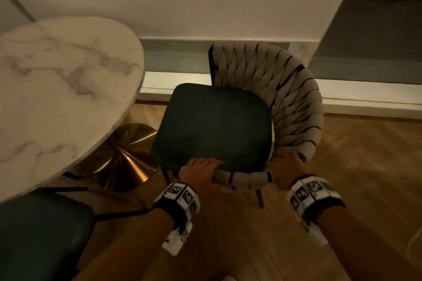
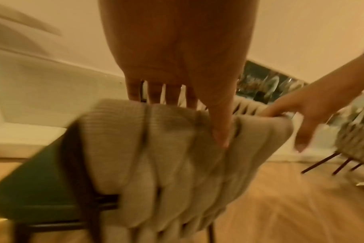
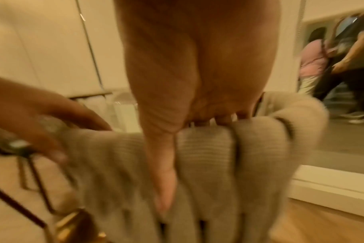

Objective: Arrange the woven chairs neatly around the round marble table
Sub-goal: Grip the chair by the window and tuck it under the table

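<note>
From the head view, the beige woven-strap chair with a dark green seat cushion [image 1: 230, 121] fills the centre of the frame, its open side turned toward the round white marble table with grey veins [image 1: 57, 89] at the left and its curved back wrapping round to the right. The left hand [image 1: 202, 170] and the right hand [image 1: 288, 163] sit at lower centre, well apart, each clamped over the chair's padded top rail. That two-handed hold looks chosen to steer the chair, which stands just beside the table edge and the table's brass cone-shaped base [image 1: 124, 155] but not tucked under. A second dark green seat [image 1: 38, 235] shows at lower left, partly under the tabletop.

In the left wrist view, the left hand [image 2: 177, 57] hangs from the top centre: four fingers [image 2: 170, 93] hook over the far side of the chair [image 2: 166, 156] and the thumb presses the near face. The weave reads as thick, ribbed fabric bands crossed diagonally over a thin dark frame, soft enough to dent under the thumb. The right hand [image 2: 305, 115] grips the rail at the right edge.

In the right wrist view, blurred, the right hand [image 3: 197, 74] at top centre pinches the rail of the chair [image 3: 208, 164] likewise, thumb down the near side; the left hand [image 3: 41, 118] holds on at the left.
</note>
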`<state>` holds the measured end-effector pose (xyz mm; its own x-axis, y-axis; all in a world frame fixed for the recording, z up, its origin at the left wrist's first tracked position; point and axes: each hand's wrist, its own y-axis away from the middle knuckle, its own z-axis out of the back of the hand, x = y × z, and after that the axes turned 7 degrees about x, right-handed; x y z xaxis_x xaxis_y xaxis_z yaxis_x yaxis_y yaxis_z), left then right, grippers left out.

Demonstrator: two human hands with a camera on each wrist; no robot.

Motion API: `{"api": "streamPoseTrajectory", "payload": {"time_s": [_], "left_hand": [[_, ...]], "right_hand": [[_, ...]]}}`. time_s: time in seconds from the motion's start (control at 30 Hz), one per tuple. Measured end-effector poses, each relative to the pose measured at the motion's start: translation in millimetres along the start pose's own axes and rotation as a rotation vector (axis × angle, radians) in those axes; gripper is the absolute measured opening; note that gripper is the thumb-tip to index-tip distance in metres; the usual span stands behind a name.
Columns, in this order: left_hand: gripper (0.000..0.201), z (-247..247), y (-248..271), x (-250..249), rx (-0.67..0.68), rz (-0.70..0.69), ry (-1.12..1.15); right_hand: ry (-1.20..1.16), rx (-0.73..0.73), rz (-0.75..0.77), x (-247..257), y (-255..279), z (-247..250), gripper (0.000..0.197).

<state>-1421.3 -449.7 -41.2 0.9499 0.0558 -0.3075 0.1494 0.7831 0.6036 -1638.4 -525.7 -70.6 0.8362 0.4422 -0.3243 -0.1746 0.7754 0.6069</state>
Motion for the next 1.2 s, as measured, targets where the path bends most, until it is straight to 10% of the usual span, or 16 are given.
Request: {"api": "streamPoseTrajectory", "payload": {"time_s": [0.1,0.43,1.2], "left_hand": [[0.053,3.1,7.2,24.2,0.036,0.099,0.050],[0.040,-39.2,14.4,40.2,-0.103,0.088,0.073],[0.039,32.2,-17.2,126.2,-0.135,0.155,0.090]], "right_hand": [[-0.350,0.062,0.375,48.0,25.7,2.6,0.072],[-0.460,-0.242,0.292,86.9,52.0,-2.4,0.044],[-0.449,-0.169,0.339,139.7,-16.8,86.8,0.046]]}}
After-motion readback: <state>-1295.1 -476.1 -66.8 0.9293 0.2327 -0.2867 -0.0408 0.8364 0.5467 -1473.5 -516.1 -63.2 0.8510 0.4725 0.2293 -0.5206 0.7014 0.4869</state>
